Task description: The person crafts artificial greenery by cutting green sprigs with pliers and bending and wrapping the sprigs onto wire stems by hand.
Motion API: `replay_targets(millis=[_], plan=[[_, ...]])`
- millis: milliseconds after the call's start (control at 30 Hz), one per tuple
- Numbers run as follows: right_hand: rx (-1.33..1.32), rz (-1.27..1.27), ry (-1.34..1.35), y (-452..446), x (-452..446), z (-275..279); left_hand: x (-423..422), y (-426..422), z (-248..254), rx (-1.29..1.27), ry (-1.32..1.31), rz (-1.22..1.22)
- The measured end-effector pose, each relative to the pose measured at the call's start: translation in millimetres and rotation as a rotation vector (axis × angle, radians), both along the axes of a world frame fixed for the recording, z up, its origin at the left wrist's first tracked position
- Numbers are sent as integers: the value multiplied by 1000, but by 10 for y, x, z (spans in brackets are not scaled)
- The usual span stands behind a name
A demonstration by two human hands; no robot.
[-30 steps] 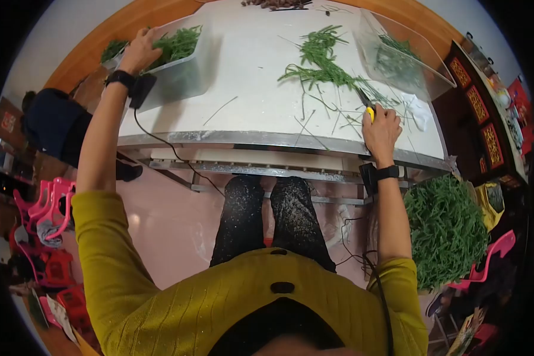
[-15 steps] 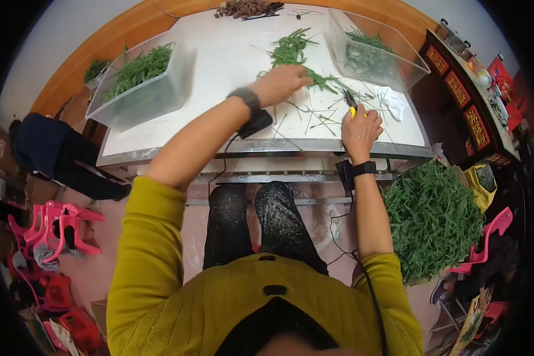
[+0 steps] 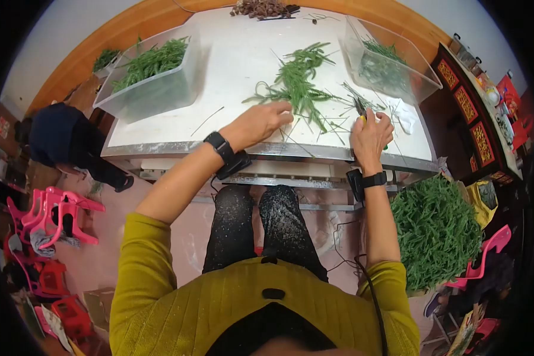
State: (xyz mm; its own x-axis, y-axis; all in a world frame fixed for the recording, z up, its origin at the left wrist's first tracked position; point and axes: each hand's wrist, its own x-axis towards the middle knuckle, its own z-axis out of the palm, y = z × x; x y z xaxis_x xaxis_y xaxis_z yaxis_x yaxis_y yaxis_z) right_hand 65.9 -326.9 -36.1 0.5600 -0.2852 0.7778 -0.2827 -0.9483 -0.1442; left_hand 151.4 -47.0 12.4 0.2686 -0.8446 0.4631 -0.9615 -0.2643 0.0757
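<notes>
My left hand (image 3: 263,123) is low over the white table (image 3: 231,71) near its front edge, fingers curled and pressed together. Whether a thin stem is between the fingertips I cannot make out. Just beyond it lies a loose pile of green leafy sprigs (image 3: 301,80), with cut stems scattered around. On the right, my right hand (image 3: 371,137) is closed around pruning snips (image 3: 360,108) with dark blades and yellow handles. The blades point away from me, among thin stems. Beside them rests a crumpled white cloth (image 3: 404,115).
Clear plastic bins of greens stand at the left (image 3: 151,89) and right (image 3: 391,65) of the table. A brown dried heap (image 3: 261,8) lies at the back. A large mound of sprigs (image 3: 436,228) is by my right. Another person (image 3: 62,139) bends at far left, near pink chairs (image 3: 56,216).
My left hand has drawn back from the sprigs toward the table's front edge, uncovering more of the pile. My right hand keeps hold of the snips. The whole view has shifted slightly.
</notes>
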Motion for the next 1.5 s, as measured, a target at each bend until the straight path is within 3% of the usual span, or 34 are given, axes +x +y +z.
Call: replay_targets(millis=[167, 233, 300, 500, 633, 733, 933, 967, 1033, 1167, 1200, 1300, 1433, 1500], plan=[[416, 614, 28, 476, 464, 490, -137, 22, -87, 44, 94, 5], [203, 436, 299, 704, 701, 562, -136, -8, -79, 44, 127, 5], [268, 417, 490, 819, 831, 534, -141, 9, -77, 31, 160, 11], [413, 512, 320, 583, 855, 474, -134, 56, -115, 87, 194, 22], [603, 560, 140, 467, 389, 917, -170, 54, -141, 6, 182, 60], [801, 717, 112, 412, 149, 724, -267, 40, -80, -370, 50, 92], [1026, 868, 27, 751, -429, 642, -492, 139, 278, -853, 920, 123], [835, 840, -22, 836, -524, 687, -511, 140, 331, -936, 1032, 100], [455, 774, -116, 987, -687, 752, -579, 121, 416, -1016, 1016, 62], [-146, 552, -52, 1199, -886, 726, -780, 55, 434, -1023, 1098, 83], [-182, 567, -57, 1222, -883, 668, -787, 55, 376, -1038, 1097, 80], [-79, 662, 18, 1298, -969, 617, -827, 118, 253, -1106, 1160, 64], [377, 700, -192, 1171, -1157, 853, -891, 300, 99, -1183, 1258, 43], [646, 730, -112, 1237, -1417, 986, -964, 302, 22, -1322, 1304, 15]])
